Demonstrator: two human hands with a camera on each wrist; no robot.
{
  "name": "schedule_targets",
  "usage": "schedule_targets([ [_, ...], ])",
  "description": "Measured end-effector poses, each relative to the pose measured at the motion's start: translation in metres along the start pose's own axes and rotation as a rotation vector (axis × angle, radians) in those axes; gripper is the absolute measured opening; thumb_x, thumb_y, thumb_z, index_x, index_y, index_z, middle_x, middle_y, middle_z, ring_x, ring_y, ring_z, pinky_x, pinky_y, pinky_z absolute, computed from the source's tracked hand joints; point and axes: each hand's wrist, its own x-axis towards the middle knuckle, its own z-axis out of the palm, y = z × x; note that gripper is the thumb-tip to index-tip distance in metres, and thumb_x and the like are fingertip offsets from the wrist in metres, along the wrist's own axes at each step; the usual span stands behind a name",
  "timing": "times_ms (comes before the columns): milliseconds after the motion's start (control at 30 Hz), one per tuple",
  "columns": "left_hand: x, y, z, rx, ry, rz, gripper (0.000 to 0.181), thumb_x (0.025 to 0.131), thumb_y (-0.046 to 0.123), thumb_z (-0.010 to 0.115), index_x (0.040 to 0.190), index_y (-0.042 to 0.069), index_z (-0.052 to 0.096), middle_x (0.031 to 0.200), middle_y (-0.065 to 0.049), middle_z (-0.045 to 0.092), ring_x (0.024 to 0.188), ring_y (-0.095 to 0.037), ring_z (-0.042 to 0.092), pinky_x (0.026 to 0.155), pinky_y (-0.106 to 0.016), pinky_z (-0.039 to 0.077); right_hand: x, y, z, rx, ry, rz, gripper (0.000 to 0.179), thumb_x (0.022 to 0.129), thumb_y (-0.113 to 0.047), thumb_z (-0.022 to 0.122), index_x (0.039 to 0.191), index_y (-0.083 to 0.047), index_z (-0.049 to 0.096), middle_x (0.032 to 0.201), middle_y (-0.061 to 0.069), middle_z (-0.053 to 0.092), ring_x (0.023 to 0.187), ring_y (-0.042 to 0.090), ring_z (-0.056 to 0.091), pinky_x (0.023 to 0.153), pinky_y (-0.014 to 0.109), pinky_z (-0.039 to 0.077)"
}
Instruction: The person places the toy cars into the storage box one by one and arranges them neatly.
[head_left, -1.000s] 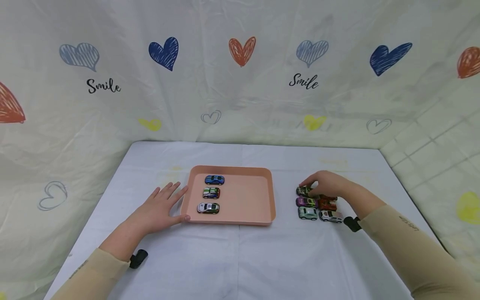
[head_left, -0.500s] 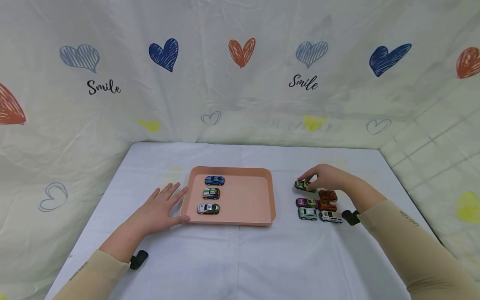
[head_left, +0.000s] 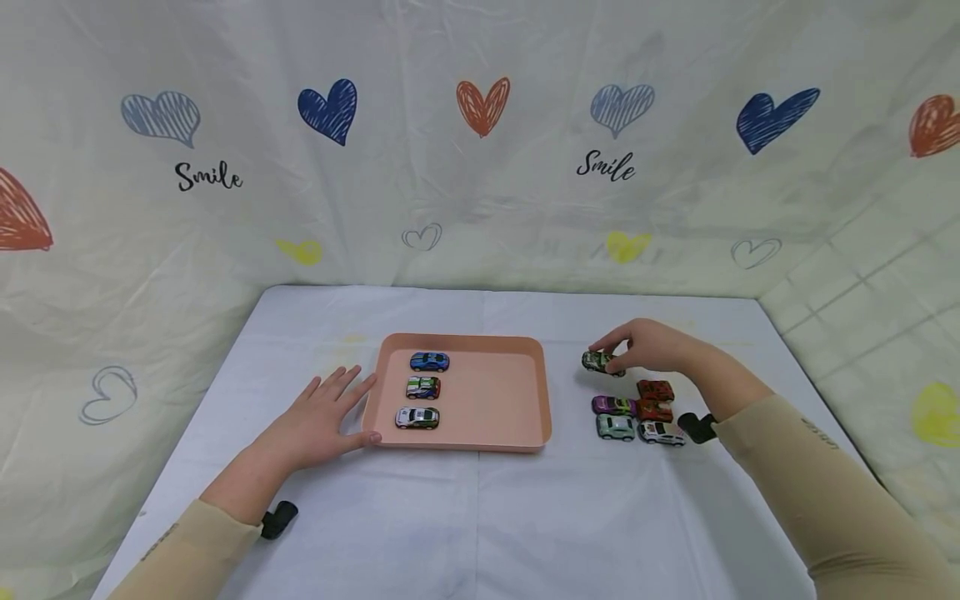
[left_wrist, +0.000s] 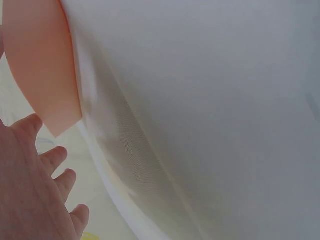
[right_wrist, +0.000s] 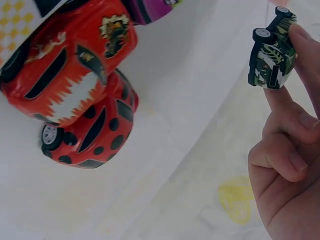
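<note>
My right hand [head_left: 645,346] pinches a small green camouflage toy car [head_left: 598,362] [right_wrist: 272,60] above the white table, right of the pink tray [head_left: 495,433]. In the tray lie a blue car [head_left: 429,361], a green-and-white car [head_left: 423,387] and a white car [head_left: 417,417] in a column. My left hand [head_left: 322,412] rests flat on the table with spread fingers, its thumb touching the tray's left front corner [left_wrist: 55,110]. Beside my right wrist sit a purple car [head_left: 612,405], a pale green car [head_left: 615,427], two red cars [head_left: 656,389] [right_wrist: 65,85] and a white car [head_left: 662,432].
A white cloth covers the table [head_left: 480,517]. A cream backdrop printed with hearts and the word "Smile" [head_left: 480,167] hangs behind and at both sides. Black wrist mounts [head_left: 279,518] show at each sleeve.
My right hand has lifted the green camouflage car from the group of cars and carried it up and to the left, toward the tray. The left hand has stayed in place.
</note>
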Motion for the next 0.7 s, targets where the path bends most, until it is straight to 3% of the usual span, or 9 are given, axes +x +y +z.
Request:
schedule_targets([
  [700,0.0,-0.001,0.002,0.012,-0.011,-0.01,0.098,0.084,0.073,0.058,0.159,0.02,0.026,0.163,-0.015,0.022,0.149,-0.039,0.016,0.12,-0.059,0.01,0.004,-0.035,-0.006,0.019,-0.05,-0.032,0.038,0.087,-0.024,0.077,0.124,-0.021,0.072,0.113,0.002,0.068,0.082,0.017,0.061,0.071,0.034,0.049],
])
